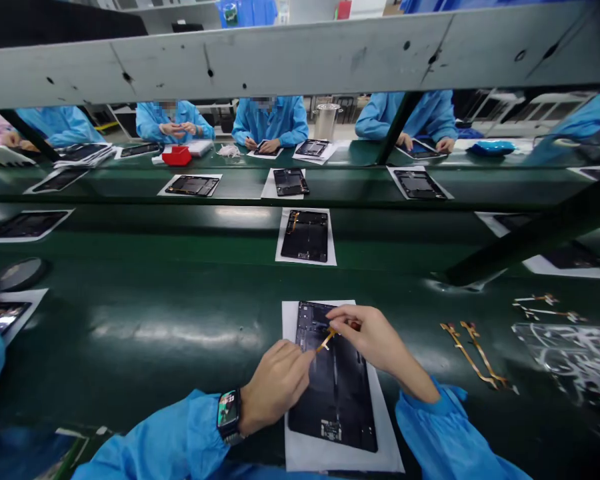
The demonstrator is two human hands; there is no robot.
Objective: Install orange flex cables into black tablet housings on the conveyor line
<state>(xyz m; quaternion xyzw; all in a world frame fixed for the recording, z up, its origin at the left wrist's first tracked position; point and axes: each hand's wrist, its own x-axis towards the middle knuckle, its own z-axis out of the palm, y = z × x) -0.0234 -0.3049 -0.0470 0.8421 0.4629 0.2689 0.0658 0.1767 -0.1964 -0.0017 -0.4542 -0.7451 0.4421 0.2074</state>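
Between my two hands stretches an orange flex cable (325,342), held above a black tablet housing (334,400). My left hand (279,375), with a watch (228,415) at the wrist, pinches the cable's lower end. At the upper end, the fingers of my right hand (367,333) are closed on the cable near a small dark connector. The housing lies flat on a white sheet (380,460), its open inside facing up. My right hand covers part of its upper right edge.
More flex cables (475,353) lie to the right, near a clear plastic tray (575,347). A green post (510,243) rises from the bench at right. Another tablet housing (305,235) rests ahead on paper. A round dark dish (20,273) sits left; co-workers in blue sit opposite.
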